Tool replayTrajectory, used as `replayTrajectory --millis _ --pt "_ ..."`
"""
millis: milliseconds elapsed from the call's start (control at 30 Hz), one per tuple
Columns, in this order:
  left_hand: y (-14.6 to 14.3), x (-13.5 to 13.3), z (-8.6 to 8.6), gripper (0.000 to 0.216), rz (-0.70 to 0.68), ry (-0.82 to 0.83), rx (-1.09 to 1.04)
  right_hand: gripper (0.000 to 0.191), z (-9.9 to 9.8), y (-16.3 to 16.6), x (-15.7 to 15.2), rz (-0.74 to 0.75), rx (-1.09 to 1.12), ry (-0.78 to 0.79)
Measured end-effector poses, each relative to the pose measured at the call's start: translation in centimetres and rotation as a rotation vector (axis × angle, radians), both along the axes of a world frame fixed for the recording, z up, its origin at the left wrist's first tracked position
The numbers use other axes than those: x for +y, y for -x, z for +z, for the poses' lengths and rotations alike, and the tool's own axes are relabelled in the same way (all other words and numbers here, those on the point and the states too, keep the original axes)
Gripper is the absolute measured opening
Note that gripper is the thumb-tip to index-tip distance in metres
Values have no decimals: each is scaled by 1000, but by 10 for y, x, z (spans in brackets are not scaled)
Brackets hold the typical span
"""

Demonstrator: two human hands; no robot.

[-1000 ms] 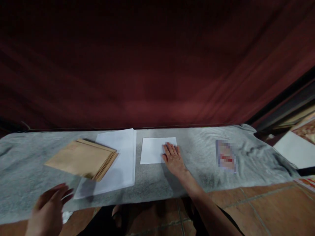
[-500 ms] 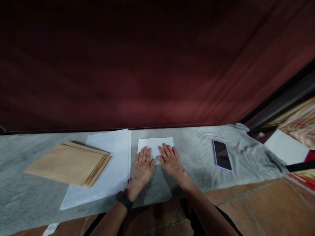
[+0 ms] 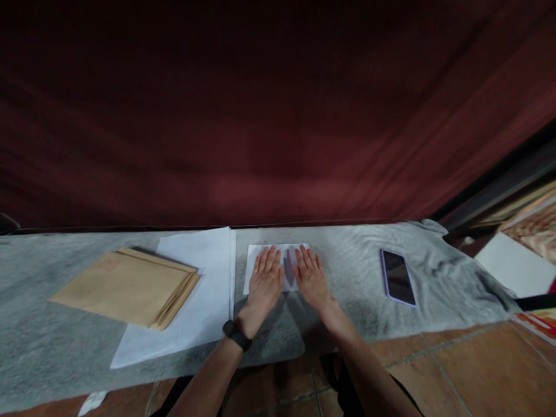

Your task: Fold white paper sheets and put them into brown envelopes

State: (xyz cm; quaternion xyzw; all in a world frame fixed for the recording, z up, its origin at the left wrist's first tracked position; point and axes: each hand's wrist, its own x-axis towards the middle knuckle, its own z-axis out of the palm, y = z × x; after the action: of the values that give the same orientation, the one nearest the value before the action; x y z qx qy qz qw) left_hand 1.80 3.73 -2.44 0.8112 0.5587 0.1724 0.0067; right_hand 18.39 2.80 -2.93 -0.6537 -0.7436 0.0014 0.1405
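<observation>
A small white folded sheet [image 3: 288, 252] lies on the grey cloth-covered table [image 3: 347, 278], in the middle. My left hand [image 3: 266, 279] lies flat on its left half, fingers stretched out. My right hand [image 3: 311, 278] lies flat on its right half, fingers spread. Both palms press down side by side, a narrow strip of paper showing between them. A dark band circles my left wrist.
A stack of brown envelopes [image 3: 125, 285] rests on larger white sheets [image 3: 204, 301] to the left. A dark phone [image 3: 397, 277] lies to the right. A dark red curtain hangs behind the table. Tiled floor shows below the near edge.
My left hand came up from the lower left and settled flat on the white sheet beside my right hand. Both hands have since slid a little farther up the sheet.
</observation>
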Motion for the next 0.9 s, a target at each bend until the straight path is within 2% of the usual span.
replayTrajectory --millis 100,233,467,900 --pt "-10 14 -1 55 -43 48 23 52 -1 23 10 80 54 17" --pt "-5 22 -8 55 -6 75 65 50 -11 34 17 56 51 2" --pt "11 16 -17 59 136 49 69 51 -21 13 11 27 -28 -85" --pt "29 -2 -24 59 230 35 -28 57 -19 -28 0 -30 -84 10"
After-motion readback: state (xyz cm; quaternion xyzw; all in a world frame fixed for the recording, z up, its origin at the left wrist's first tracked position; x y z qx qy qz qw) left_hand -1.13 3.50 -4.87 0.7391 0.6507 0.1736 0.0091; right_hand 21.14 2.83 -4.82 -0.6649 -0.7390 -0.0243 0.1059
